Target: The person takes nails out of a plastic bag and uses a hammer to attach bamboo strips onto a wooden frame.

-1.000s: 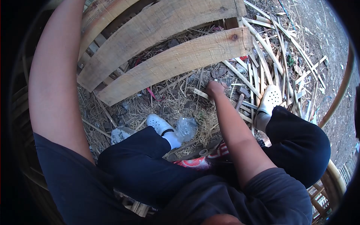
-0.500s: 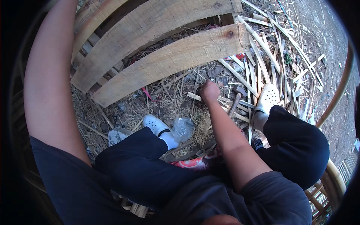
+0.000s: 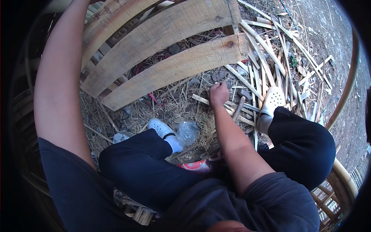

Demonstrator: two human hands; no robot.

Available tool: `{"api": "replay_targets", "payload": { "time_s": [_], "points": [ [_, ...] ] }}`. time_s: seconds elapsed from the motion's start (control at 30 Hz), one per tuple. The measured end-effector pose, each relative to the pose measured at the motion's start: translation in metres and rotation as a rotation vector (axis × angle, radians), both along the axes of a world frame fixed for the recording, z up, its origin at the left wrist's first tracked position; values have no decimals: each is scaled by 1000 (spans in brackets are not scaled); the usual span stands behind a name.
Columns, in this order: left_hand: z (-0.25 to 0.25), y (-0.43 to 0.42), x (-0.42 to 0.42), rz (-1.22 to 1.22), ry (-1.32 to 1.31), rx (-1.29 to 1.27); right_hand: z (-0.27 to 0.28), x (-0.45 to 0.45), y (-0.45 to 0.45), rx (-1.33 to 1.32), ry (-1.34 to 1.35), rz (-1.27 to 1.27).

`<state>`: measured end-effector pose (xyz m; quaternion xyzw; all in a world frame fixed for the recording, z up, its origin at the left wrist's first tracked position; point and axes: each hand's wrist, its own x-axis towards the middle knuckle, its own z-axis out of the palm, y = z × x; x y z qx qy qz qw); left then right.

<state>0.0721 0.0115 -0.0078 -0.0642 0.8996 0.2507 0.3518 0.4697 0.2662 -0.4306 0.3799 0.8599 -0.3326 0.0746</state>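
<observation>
My right hand [image 3: 219, 94] is closed, low over the littered ground in front of the wooden slats. Whatever its fingers hold, if anything, is too small or hidden to name. Just right of it lies a hammer [image 3: 239, 107], its handle pointing toward me and its dark head farther away. My left arm [image 3: 62, 77] stretches up along the left side to the top edge, where the hand is almost wholly cut off, beside a frame of wide wooden slats [image 3: 170, 71]. The nearest slat has a dark knot close to its right end.
Split bamboo strips [image 3: 270, 62] lie in a loose pile at the right. A crumpled clear plastic bag [image 3: 188, 132] rests by my left white clog [image 3: 160, 127]; the other clog [image 3: 274, 99] stands among strips. A curved bamboo pole [image 3: 346, 92] rises on the right.
The view has shifted slightly, so the slats appear a little lower and most things a little to the left. My right hand stays closed near the hammer, turned slightly.
</observation>
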Motion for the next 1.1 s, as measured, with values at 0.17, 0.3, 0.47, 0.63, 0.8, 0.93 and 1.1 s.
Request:
{"api": "replay_targets", "payload": {
  "time_s": [0.17,0.3,0.47,0.63,0.8,0.93,1.1],
  "points": [
    [-10,8,6,-65,-43,-46,8,-16,30,46,-72,-250],
    [-18,23,21,-118,-7,-121,24,-6,42,59,-77,-167],
    [-8,22,76,-224,73,-73,21,68,27,100,-81,469],
    [-25,36,108,-208,205,-136,41,92,14,107,-101,663],
    [-21,62,175,-276,308,-195,53,97,28,126,-46,781],
    [-32,77,224,-333,435,-255,54,110,31,216,72,1019],
    [-52,105,292,-464,490,-450,73,123,23,348,248,1134]
  ]
}}
